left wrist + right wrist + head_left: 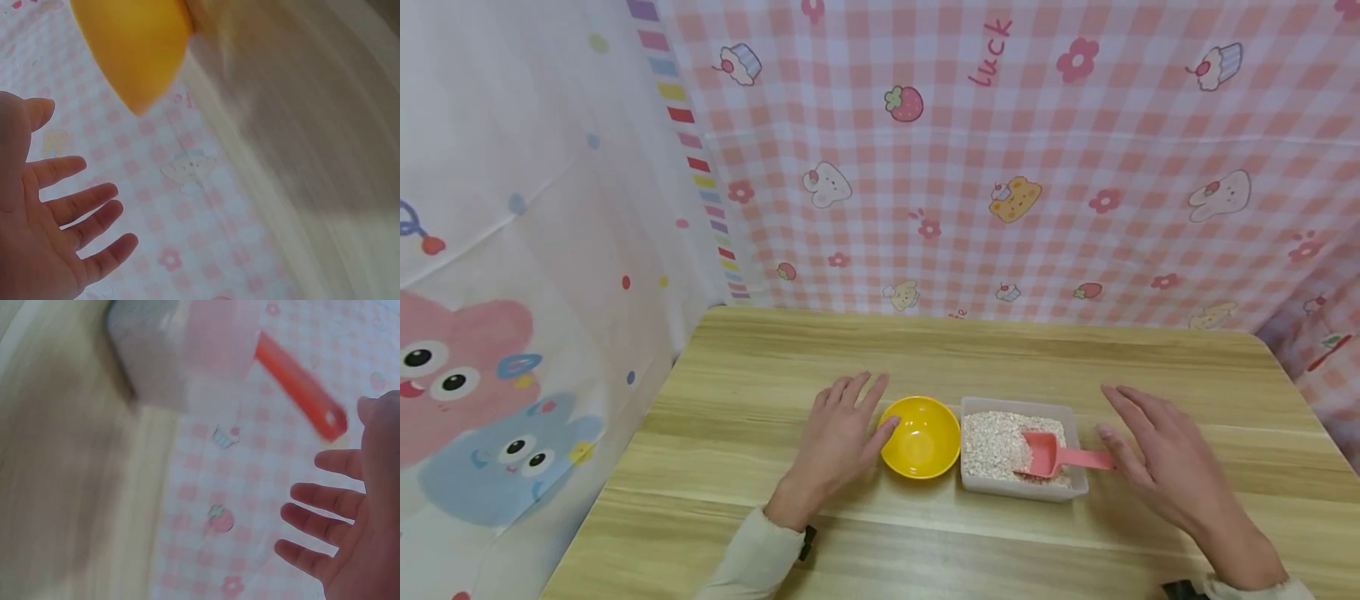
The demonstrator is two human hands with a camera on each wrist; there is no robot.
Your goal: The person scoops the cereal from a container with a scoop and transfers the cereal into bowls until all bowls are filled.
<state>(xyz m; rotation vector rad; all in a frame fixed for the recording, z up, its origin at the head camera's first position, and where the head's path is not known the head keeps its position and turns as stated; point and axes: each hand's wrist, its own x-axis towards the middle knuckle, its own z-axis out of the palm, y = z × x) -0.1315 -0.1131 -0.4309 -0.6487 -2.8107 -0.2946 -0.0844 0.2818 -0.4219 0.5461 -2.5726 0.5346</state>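
A yellow bowl (921, 438) stands on the table, its inside bare. Just left of it is my left hand (842, 433), fingers spread, the thumb near the bowl's rim; in the left wrist view the hand (47, 206) is apart from the bowl (134, 50). Beside the bowl on the right stands a clear plastic box (1017, 490) of pale oat flakes (992, 446). A pink scoop (1043, 455) lies in the flakes, its handle over the right rim. My right hand (1172, 458) hovers by the handle's end, fingers extended and holding nothing; the right wrist view shows the handle (303, 387) apart from the fingers.
The wood-grain table (760, 367) reaches back to a pink checked cloth (865, 167) hung behind it. A white cloth with cartoon figures (482, 392) hangs along the left side. Table surface lies in front of and behind the bowl and box.
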